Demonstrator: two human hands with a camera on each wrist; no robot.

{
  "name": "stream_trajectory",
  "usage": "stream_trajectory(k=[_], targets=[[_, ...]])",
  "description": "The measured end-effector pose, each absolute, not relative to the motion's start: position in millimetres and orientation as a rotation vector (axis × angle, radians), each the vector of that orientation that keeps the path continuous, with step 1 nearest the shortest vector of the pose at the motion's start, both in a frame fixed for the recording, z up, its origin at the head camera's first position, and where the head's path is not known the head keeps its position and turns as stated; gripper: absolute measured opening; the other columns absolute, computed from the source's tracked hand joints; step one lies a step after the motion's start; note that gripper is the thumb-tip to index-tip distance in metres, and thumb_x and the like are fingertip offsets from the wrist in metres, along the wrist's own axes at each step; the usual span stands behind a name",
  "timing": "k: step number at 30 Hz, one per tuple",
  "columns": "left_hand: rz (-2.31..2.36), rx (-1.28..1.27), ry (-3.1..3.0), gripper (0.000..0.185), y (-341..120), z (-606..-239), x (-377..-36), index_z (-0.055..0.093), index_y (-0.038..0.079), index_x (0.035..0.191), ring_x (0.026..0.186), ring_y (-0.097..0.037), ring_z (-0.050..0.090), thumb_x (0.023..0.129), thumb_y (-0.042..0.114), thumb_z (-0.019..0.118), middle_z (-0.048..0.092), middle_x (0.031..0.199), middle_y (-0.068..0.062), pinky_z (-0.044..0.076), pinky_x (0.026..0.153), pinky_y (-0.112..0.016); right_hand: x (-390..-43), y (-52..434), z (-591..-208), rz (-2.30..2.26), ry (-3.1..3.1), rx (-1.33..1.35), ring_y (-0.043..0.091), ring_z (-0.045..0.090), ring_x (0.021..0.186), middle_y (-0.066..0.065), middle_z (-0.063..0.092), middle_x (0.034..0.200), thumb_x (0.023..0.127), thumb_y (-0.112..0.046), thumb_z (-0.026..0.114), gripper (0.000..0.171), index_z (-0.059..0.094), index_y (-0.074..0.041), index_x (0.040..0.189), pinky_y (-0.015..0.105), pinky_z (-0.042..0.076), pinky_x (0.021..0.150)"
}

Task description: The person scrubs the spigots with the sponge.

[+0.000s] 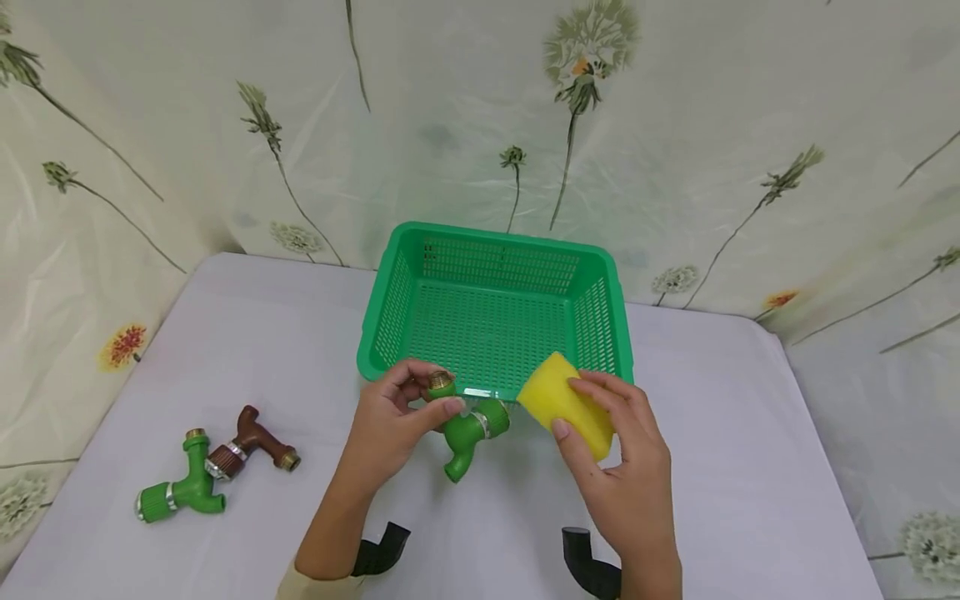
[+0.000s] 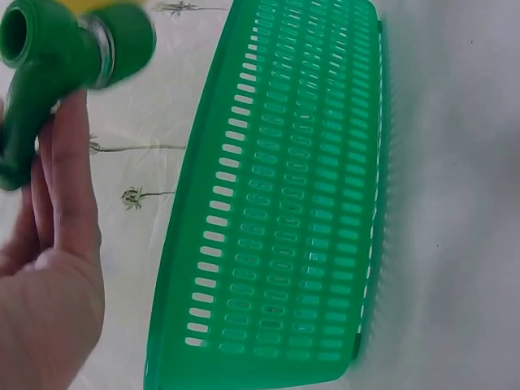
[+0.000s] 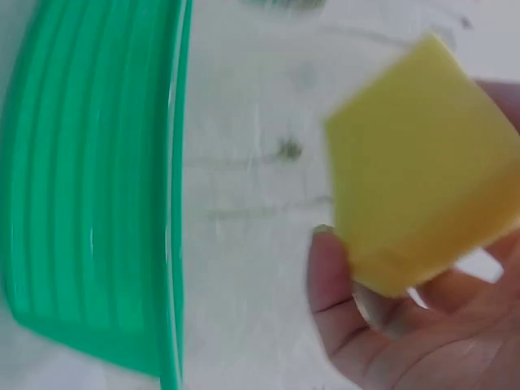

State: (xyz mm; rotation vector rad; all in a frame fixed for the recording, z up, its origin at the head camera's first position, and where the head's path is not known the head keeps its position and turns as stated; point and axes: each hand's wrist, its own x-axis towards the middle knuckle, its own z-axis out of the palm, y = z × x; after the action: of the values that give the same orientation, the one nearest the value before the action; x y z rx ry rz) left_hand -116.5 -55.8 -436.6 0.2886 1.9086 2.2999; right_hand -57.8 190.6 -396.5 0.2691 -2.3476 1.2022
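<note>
just beside the left hand's green tap, right hand holds sponge.

Bright, even light — blur (wrist views)

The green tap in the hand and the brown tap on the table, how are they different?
The held green tap is bright green; the brown tap is dark brown. The green one is up off the table, gripped by the left hand, while the brown one lies on the white table, touched by no hand. The brown one lies beside a second green tap; the held one is near the yellow sponge. Both have a brass-coloured threaded end.
</note>
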Motion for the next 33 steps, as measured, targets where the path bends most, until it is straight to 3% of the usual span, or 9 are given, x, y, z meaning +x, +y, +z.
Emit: stream_trajectory(k=[4,10,15,18,25,29,33], targets=[[2.431,0.13,1.886,0.031,-52.0,-436.4,-116.8,0.061,0.0,0.116,0.086,-0.02,0.069,0.091,-0.001,0.079,0.065,0.105,-0.015,0.065,0.07,-0.039,-55.5,164.3,-394.8,1.233,-2.28,0.351,0.029,0.054,0.131,0.009,0.056,0.146,0.084,-0.002,0.083,0.052,0.066,-0.006,0.133,0.022,0.046,0.108],[2.554,0.029,1.906,0.027,-44.7,-435.7,-117.0,0.061,0.0,0.111,0.082,-0.02,0.068,0.091,-0.001,0.079,0.066,0.102,-0.014,0.063,0.069,-0.028,-51.1,132.0,-403.9,1.079,-2.374,0.513,0.033,0.05,0.13,0.013,0.05,0.153,0.087,-0.01,0.083,0.043,0.067,-0.01,0.127,0.03,0.048,0.107],[2.607,-0.017,1.892,0.028,-41.9,-432.1,-118.2,0.06,0.001,0.109,0.082,-0.022,0.07,0.091,-0.002,0.08,0.066,0.1,-0.015,0.065,0.069,-0.037,-53.5,136.4,-407.0,0.991,-2.43,0.515,0.032,0.05,0.127,0.012,0.054,0.149,0.083,-0.002,0.079,0.042,0.07,-0.013,0.122,0.038,0.051,0.102],[2.619,-0.009,1.861,0.03,-40.9,-429.4,-117.8,0.058,0.001,0.11,0.086,-0.024,0.071,0.09,-0.003,0.08,0.066,0.101,-0.016,0.065,0.072,-0.044,-55.8,145.2,-406.9,0.986,-2.442,0.47,0.031,0.052,0.124,0.01,0.057,0.145,0.082,0.0,0.079,0.042,0.071,-0.013,0.12,0.037,0.052,0.098],[2.563,0.108,1.793,0.037,-40.3,-426.1,-116.3,0.062,-0.006,0.122,0.093,-0.027,0.07,0.09,-0.004,0.08,0.068,0.11,-0.019,0.064,0.08,-0.046,-61.3,160.8,-406.6,0.971,-2.425,0.371,0.03,0.052,0.12,0.01,0.059,0.141,0.081,0.002,0.08,0.042,0.07,-0.01,0.12,0.034,0.052,0.093],[2.497,0.107,1.963,0.033,-41.3,-427.0,-113.0,0.071,0.0,0.116,0.09,-0.025,0.071,0.087,0.003,0.086,0.071,0.108,-0.015,0.064,0.08,-0.038,-63.1,166.3,-406.5,0.951,-2.416,0.34,0.032,0.051,0.122,0.011,0.058,0.143,0.082,0.001,0.081,0.042,0.07,-0.009,0.122,0.036,0.052,0.092],[2.453,0.046,2.115,0.03,-40.6,-429.9,-108.7,0.074,0.004,0.11,0.084,-0.021,0.071,0.083,0.007,0.089,0.074,0.101,-0.011,0.06,0.07,-0.024,-61.4,171.8,-405.4,0.895,-2.408,0.31,0.032,0.051,0.122,0.011,0.059,0.142,0.08,0.003,0.081,0.044,0.07,-0.009,0.121,0.03,0.051,0.092]])
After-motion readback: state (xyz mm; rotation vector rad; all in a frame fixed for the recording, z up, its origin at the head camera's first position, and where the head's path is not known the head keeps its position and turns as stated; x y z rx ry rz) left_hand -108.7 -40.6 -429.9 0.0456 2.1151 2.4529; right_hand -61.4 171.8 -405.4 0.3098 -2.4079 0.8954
